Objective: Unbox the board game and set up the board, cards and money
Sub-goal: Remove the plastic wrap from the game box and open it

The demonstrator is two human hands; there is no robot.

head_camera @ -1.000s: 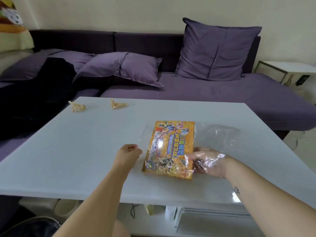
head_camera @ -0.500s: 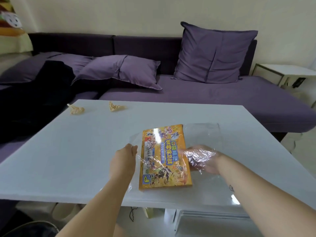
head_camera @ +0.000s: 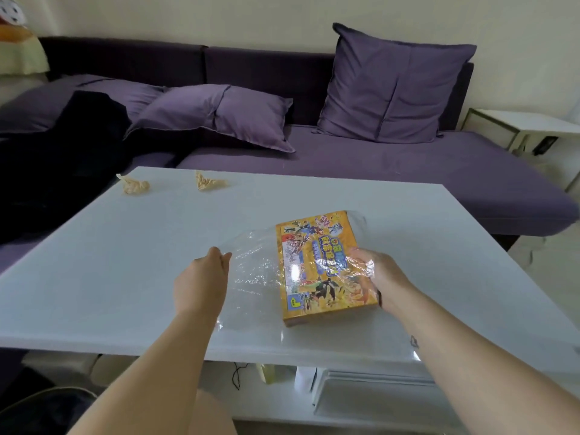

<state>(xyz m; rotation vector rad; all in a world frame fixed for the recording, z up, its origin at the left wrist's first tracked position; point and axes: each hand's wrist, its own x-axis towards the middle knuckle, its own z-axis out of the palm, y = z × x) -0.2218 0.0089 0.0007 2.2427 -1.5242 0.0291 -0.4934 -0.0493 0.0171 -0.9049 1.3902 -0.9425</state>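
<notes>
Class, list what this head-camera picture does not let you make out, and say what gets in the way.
1. Head view: contents of the game box: the shut box hides them.
2. Head view: small print on the box: too small, and under glare from the clear wrap.
3. Head view: left hand fingertips: behind the hand itself, so its grip on the wrap is unclear.
4. Head view: items under the table: cut off by its front edge.
</notes>
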